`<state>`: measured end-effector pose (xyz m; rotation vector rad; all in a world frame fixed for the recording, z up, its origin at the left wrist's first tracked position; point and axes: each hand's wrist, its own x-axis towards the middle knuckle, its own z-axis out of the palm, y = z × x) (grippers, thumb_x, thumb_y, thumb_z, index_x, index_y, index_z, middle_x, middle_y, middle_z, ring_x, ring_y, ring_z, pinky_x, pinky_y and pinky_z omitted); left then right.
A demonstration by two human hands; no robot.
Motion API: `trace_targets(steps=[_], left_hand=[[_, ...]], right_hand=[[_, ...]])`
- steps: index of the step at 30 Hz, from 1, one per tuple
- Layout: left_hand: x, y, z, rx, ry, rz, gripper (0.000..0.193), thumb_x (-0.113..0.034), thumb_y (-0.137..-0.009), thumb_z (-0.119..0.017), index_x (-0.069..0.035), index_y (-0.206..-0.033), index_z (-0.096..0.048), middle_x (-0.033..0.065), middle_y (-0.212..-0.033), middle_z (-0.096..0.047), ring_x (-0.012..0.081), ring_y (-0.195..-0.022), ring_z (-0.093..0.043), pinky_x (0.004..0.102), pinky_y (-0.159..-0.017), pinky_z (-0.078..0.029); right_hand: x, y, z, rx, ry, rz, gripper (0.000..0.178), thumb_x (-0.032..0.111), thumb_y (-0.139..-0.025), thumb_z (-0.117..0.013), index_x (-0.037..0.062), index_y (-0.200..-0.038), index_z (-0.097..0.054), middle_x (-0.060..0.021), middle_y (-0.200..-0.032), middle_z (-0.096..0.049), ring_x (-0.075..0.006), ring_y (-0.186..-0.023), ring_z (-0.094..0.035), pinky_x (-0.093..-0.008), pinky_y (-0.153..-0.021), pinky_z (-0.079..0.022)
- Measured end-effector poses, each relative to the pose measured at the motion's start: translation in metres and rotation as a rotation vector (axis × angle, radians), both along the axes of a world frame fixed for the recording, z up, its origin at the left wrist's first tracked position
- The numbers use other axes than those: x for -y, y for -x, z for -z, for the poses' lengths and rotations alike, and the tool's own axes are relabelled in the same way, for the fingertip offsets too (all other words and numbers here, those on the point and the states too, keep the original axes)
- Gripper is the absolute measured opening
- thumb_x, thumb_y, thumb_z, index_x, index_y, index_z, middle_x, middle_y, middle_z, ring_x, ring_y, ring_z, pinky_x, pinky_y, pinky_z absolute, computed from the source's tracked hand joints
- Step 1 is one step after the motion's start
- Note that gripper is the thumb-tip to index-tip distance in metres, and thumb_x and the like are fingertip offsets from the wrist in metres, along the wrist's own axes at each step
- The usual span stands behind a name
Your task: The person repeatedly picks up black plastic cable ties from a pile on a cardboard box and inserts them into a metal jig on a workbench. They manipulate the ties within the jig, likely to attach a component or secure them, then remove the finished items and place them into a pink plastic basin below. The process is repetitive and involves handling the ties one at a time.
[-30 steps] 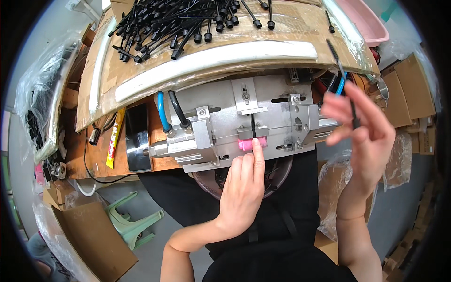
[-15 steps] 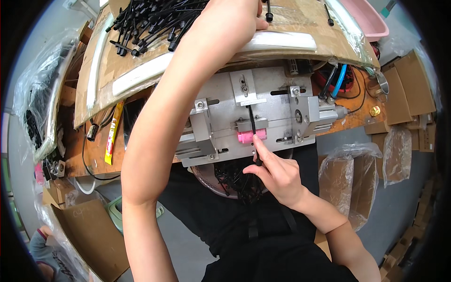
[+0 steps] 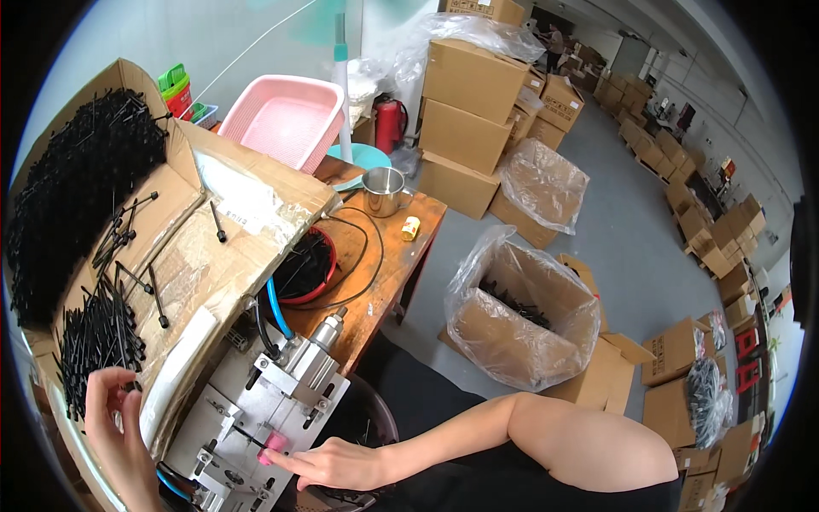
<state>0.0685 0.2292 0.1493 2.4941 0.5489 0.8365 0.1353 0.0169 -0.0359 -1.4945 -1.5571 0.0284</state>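
Note:
My right hand (image 3: 334, 465) reaches to the metal fixture (image 3: 194, 418), its index finger stretched out and its thumb apart. That fingertip touches the pink block (image 3: 275, 445) on the fixture. A thin black rod (image 3: 249, 437) lies across to the block; its near end is hidden by the finger. At the lower left, my left hand (image 3: 115, 427) is raised beside a pile of black rods with knobbed ends (image 3: 98, 341). Its fingers and thumb are pinched around a small black end, seemingly one of these rods, mostly hidden by the hand.
A cardboard box (image 3: 183, 162) heaped with black rods stands at the left. On the wooden table (image 3: 388, 273) are a metal cup (image 3: 384, 189), a yellow-capped small container (image 3: 410, 228) and a red bowl (image 3: 328, 277). A plastic-lined carton (image 3: 520, 333) stands on the floor at right.
My view has swung to the right, bringing stacked cartons and the floor into sight. My left hand is now pinched near the rod pile; my right finger stays at the pink block.

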Motion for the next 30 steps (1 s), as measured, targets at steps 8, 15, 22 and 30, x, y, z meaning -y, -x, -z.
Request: trace_targets(steps=[8, 15, 22, 30], left_hand=[[0.001, 0.058, 0.005, -0.039, 0.023, -0.165, 0.055, 0.013, -0.090, -0.047, -0.003, -0.143, -0.045, 0.0095, -0.136, -0.053, 0.0189, -0.121, -0.052, 0.0292, -0.103, -0.039], [0.048, 0.073, 0.002, 0.118, -0.187, -0.280, 0.050, -0.003, -0.091, -0.064, -0.008, -0.139, -0.054, 0.0105, -0.110, -0.064, 0.0185, -0.084, -0.058, 0.0298, -0.072, -0.049], [0.029, 0.133, 0.041, 0.149, -0.018, -0.340, 0.055, 0.011, -0.093, -0.043, 0.002, -0.147, -0.037, 0.0140, -0.149, -0.041, 0.0220, -0.129, -0.047, 0.0311, -0.103, -0.041], [0.079, 0.103, 0.037, 0.050, -0.094, -0.403, 0.076, 0.017, -0.071, -0.060, -0.004, -0.144, -0.046, 0.0048, -0.087, -0.043, 0.0158, -0.079, -0.044, 0.0229, -0.073, -0.039]], right_hand=[[-0.003, -0.007, -0.036, 0.177, -0.001, 0.051, 0.066, 0.024, -0.083, -0.072, -0.0012, -0.138, -0.045, -0.0058, -0.077, -0.053, -0.0174, -0.060, -0.059, -0.0293, -0.050, -0.049], [-0.029, -0.036, -0.094, 0.251, -0.284, 0.039, 0.037, 0.016, -0.084, -0.070, -0.0043, -0.113, -0.060, -0.0044, -0.078, -0.054, -0.0146, -0.062, -0.060, -0.0276, -0.050, -0.050], [-0.053, -0.080, -0.137, 0.415, -0.452, 0.042, 0.026, 0.005, -0.079, -0.066, -0.0005, -0.104, -0.066, -0.0092, -0.093, -0.067, -0.0214, -0.066, -0.065, -0.0317, -0.056, -0.054], [-0.125, -0.155, -0.148, 0.423, -0.076, 0.102, 0.019, 0.006, -0.084, -0.064, 0.0046, -0.103, -0.067, -0.0176, -0.095, -0.068, -0.0372, -0.088, -0.065, -0.0415, -0.080, -0.052]])
